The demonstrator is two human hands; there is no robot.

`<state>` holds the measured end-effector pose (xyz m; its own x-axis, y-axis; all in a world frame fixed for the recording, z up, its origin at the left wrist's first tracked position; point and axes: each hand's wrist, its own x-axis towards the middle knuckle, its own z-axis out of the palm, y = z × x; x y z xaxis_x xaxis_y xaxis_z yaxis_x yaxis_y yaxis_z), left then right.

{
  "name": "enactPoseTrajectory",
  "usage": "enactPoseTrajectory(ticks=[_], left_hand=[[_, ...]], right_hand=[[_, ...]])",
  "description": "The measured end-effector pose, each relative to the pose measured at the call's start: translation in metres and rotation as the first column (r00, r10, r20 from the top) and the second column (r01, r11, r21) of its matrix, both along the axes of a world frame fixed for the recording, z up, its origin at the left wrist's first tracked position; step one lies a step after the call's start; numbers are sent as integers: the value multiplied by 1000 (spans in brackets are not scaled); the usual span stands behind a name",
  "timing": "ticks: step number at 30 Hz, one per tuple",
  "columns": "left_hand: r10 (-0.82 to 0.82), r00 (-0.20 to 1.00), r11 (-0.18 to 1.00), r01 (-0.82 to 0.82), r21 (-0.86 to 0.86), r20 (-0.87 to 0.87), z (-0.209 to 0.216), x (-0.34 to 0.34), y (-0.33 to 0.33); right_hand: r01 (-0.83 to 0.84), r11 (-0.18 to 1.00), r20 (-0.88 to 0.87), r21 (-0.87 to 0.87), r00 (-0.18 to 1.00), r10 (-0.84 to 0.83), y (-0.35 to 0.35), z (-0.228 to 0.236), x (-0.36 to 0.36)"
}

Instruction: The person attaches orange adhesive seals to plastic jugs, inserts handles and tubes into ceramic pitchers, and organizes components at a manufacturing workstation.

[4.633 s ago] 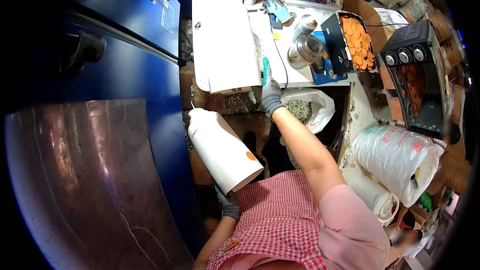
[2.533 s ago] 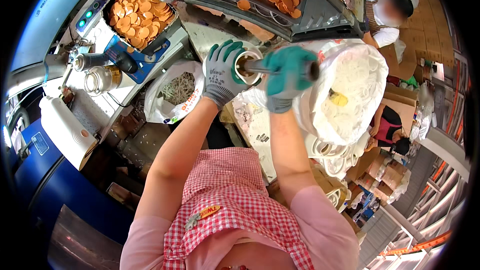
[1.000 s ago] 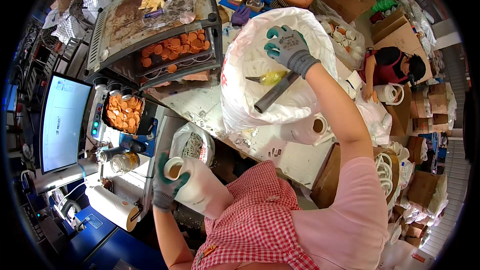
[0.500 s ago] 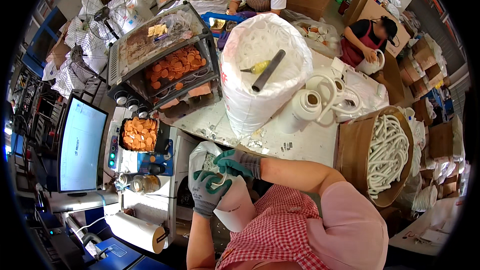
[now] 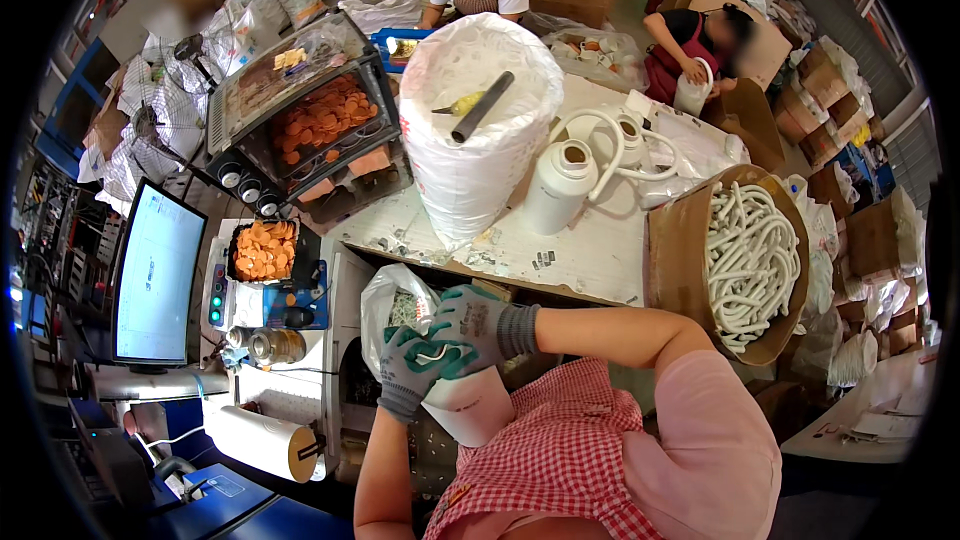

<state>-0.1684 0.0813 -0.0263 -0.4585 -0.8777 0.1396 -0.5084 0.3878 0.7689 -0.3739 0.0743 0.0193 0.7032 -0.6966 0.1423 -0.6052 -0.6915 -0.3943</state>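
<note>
A white plastic jug (image 5: 468,406) leans in front of my checked apron, its mouth end toward my hands. My left hand (image 5: 410,372), in a grey glove with green coating, is closed around the jug's upper end. Over the same end my right hand (image 5: 478,324), gloved alike, has its fingers bent and pressed in. A pale curved edge shows between the gloves; whether a small part is pinched there is hidden. Just beyond the hands stands a white plastic bag (image 5: 378,312) with small pale pieces in it.
On the white table (image 5: 600,270) stand a sack of clear rings (image 5: 475,175), white jugs (image 5: 562,185) and an oven (image 5: 290,80) with orange discs. White tubes fill a carton (image 5: 680,255) at right. A tray of orange discs (image 5: 265,248) and a monitor (image 5: 158,280) are left. Two people work beyond.
My right hand has come down over the jug's mouth, closer to my left hand, covering more of the pale edge. The whole view has shifted a little.
</note>
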Motion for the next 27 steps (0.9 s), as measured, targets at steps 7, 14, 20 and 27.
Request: enactPoseTrajectory(ticks=[7, 14, 20, 27], left_hand=[[-166, 910, 920, 282, -273, 381, 25, -75, 34], [-218, 740, 925, 364, -108, 636, 61, -187, 68], [-306, 370, 838, 542, 64, 877, 111, -305, 84], [-672, 457, 732, 526, 432, 582, 79, -327, 72]], right_hand=[[83, 945, 39, 316, 994, -101, 57, -14, -76], [363, 926, 147, 105, 915, -376, 139, -30, -151], [419, 907, 32, 37, 907, -420, 187, -23, -210], [470, 876, 43, 108, 878, -477, 227, -8, -261]])
